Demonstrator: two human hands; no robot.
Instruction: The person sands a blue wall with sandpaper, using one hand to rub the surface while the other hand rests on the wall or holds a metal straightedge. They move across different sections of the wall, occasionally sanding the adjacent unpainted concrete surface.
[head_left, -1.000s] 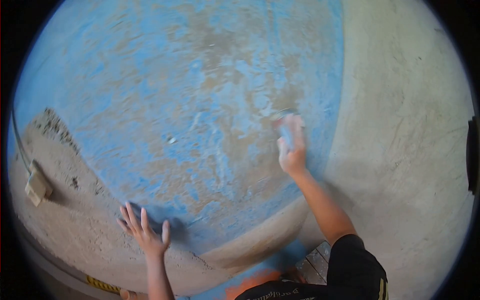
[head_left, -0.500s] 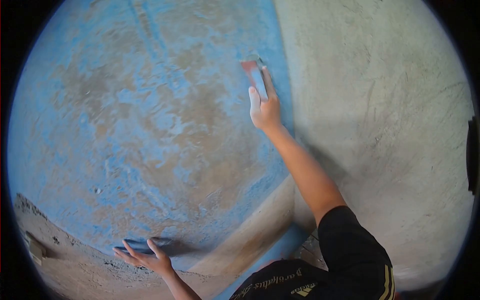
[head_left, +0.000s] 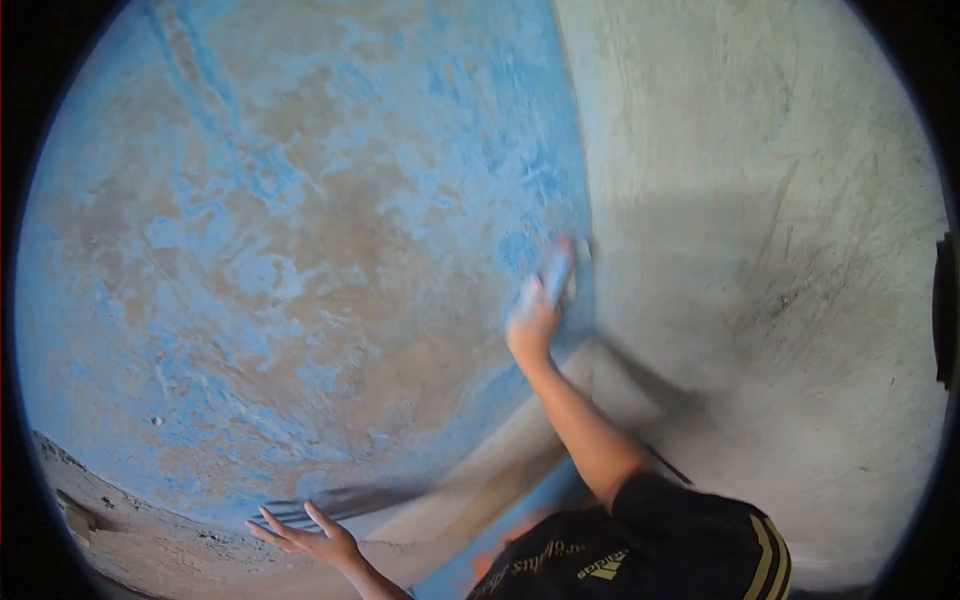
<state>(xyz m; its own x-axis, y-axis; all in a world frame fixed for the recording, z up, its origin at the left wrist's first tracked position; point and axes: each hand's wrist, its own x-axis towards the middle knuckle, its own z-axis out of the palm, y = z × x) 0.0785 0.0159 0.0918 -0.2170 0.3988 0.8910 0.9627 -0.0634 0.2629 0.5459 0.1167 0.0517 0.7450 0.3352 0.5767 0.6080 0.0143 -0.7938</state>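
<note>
My right hand [head_left: 533,318] is wrapped round a blurred hand tool [head_left: 560,270] with a bluish body and a reddish tip. The tool is at the right edge of the blue-painted wall [head_left: 350,250], close to the corner with the pale wall. Large brownish patches show through the blue paint. Low on the left, my left hand [head_left: 310,538] has its fingers spread near the bottom edge of the blue area and holds nothing. Whether its fingertips touch the wall I cannot tell.
The pale, scuffed wall [head_left: 720,230] stands on the right. A small box-like fitting [head_left: 77,520] is at the lower left. A dark object [head_left: 943,310] shows at the far right edge. A light band [head_left: 480,465] runs below the blue area.
My right hand and the tool have moved down along the blue edge, nearer the corner. The view has shifted, so the wall's marks sit further left. My left hand stays spread.
</note>
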